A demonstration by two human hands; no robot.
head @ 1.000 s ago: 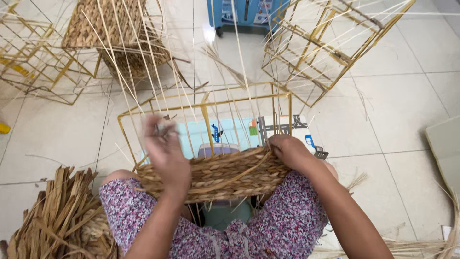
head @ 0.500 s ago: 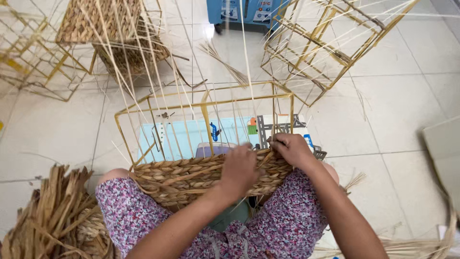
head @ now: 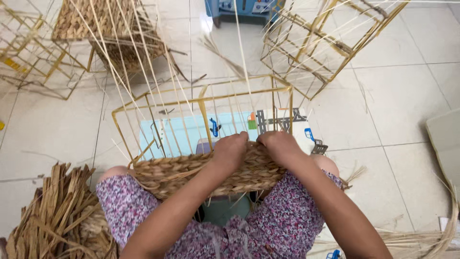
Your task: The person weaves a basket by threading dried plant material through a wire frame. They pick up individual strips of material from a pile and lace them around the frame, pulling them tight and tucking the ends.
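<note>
A gold wire basket frame (head: 201,98) rests against my knees, its near side covered by a band of woven brown straw (head: 167,172). Thin pale reeds (head: 158,91) rise from it as uprights. My left hand (head: 230,152) and my right hand (head: 280,146) sit side by side on the top edge of the weave, fingers curled and pressing into the straw strands. Under the frame lies a light blue play mat (head: 187,132) with small printed pictures.
A heap of dry flat straw (head: 52,216) lies at my lower left. A part-woven basket (head: 108,29) stands at the far left, bare gold wire frames at far left (head: 24,52) and far right (head: 326,43). Loose straw (head: 421,237) trails at lower right on the tiled floor.
My left hand has come across from the left end of the weave to the middle, beside my right hand. The right hand has stayed on the top edge.
</note>
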